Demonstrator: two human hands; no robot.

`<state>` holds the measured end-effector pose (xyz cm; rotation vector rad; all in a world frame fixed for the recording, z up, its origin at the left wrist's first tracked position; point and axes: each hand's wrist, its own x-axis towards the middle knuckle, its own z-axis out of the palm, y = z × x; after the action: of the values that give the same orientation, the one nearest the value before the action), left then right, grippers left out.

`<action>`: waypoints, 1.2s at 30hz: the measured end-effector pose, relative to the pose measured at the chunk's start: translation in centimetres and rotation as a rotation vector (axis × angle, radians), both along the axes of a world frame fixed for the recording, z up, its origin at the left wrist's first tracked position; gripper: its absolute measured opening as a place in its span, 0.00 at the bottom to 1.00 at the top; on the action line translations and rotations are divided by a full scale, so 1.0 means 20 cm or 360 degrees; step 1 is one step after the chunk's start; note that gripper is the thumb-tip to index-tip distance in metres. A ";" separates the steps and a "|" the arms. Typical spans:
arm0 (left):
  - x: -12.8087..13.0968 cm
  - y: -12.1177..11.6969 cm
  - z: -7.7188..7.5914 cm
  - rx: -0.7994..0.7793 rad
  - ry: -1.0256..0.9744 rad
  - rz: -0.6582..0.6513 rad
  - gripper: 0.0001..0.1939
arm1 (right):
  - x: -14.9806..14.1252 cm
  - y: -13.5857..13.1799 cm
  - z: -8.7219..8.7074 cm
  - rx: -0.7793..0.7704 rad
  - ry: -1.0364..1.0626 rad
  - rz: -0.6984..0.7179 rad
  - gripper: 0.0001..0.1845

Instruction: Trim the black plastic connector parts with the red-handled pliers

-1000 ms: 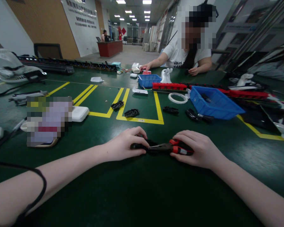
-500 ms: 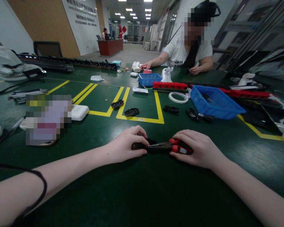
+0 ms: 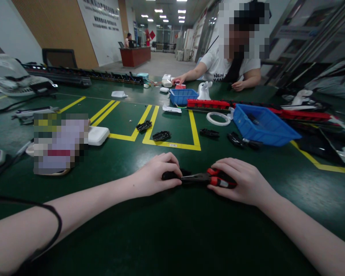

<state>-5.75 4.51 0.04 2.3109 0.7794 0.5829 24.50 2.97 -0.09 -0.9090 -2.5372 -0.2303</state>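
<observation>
My right hand (image 3: pixel 240 180) is closed round the red and black handles of a pair of long-nose pliers (image 3: pixel 199 178), whose jaws point left. My left hand (image 3: pixel 161 174) pinches a small black part (image 3: pixel 169 175), mostly covered by the fingers. The pliers' tips meet this part at my left fingertips; whether the jaws grip it I cannot tell. Both hands are low over the green table (image 3: pixel 172 230). Beyond them lie similar-looking black plastic pieces, among them one (image 3: pixel 161 135) on the yellow tape and another (image 3: pixel 209 133) to its right.
A blue bin (image 3: pixel 264 128) with black parts stands at right, a smaller blue bin (image 3: pixel 184 96) farther back. A white tape ring (image 3: pixel 218 119) and red rail (image 3: pixel 208 103) lie near. At left are a phone (image 3: pixel 60 145) and white box (image 3: pixel 97 136). A co-worker (image 3: pixel 227 73) sits opposite.
The whole view has shifted slightly, so everything appears a little farther right. Both hands keep their hold, and the pliers stay at the black part.
</observation>
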 end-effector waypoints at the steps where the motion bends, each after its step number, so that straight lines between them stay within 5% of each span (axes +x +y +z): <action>1: 0.00 0.00 0.00 -0.0001 -0.0002 0.0003 0.04 | 0.00 0.00 0.00 -0.0009 0.0005 -0.0004 0.18; 36: 0.02 0.01 -0.01 0.0127 0.0073 0.0033 0.03 | -0.02 0.00 0.00 -0.0022 0.0068 0.0002 0.19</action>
<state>-5.38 4.61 -0.18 2.3997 0.8158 0.5814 24.04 3.04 -0.12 -0.9079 -2.5032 -0.1914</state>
